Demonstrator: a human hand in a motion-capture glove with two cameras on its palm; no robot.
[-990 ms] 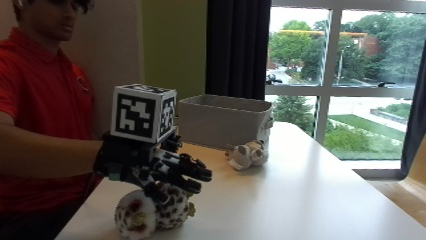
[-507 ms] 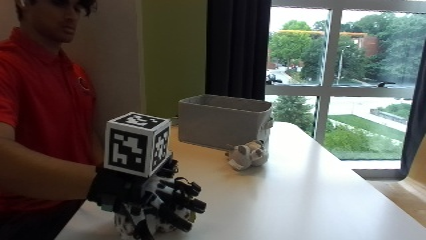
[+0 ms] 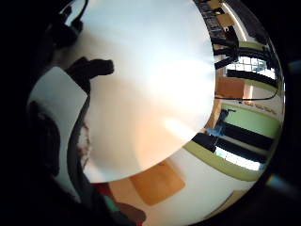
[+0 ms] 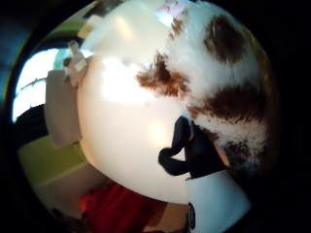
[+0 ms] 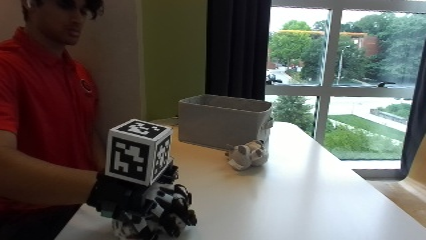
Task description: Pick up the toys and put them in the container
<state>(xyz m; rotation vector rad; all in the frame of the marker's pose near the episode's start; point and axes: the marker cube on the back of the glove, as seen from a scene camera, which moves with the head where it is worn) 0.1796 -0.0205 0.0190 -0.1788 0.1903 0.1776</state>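
Note:
My gloved right hand (image 5: 148,209) is down at the table's near left corner, fingers curled over a white plush toy with brown spots (image 5: 124,230) that is mostly hidden under it. In the thumb side palm view the spotted plush toy (image 4: 221,68) fills much of the picture, with a gloved fingertip (image 4: 181,144) against it. A second small white and brown toy (image 5: 247,154) lies on the table just in front of the grey container (image 5: 223,120), which stands at the table's far side.
The white table (image 5: 299,200) stretches to the right of my hand toward a large window. The person's red-sleeved arm reaches in from the left. A wall and a dark curtain stand behind the container.
My hand has dropped from above the spotted toy onto it and now covers it, fingers wrapped over. The second toy and the container have stayed in place.

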